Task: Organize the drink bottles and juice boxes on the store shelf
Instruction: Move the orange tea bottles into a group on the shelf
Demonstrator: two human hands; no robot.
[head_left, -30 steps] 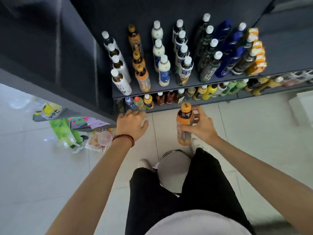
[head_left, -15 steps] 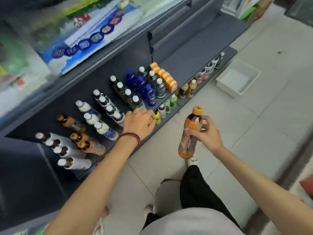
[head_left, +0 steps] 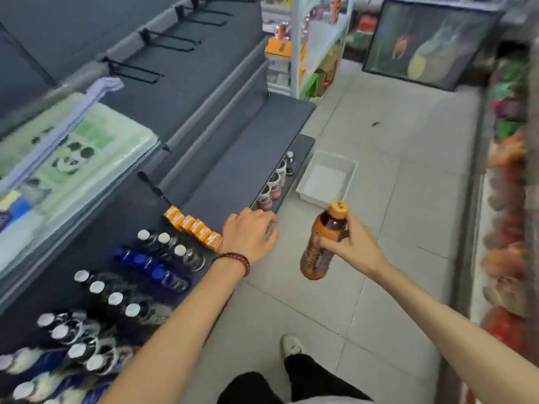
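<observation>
The open left grip (head_left: 248, 233) slid past small orange juice boxes (head_left: 193, 225); the right grip (head_left: 354, 246) still held an orange-capped brown bottle (head_left: 326, 225) needing a spot.

Your orange-capped bottle (head_left: 328, 225) of brown drink sits tilted in your right hand (head_left: 350, 246), cap up, over the floor beside the dark grey shelf (head_left: 233, 158). On that shelf orange juice boxes (head_left: 192, 227) stand in one touching row. Next to them are rows of upright white-capped bottles (head_left: 172, 246) and blue bottles (head_left: 151, 268).
</observation>
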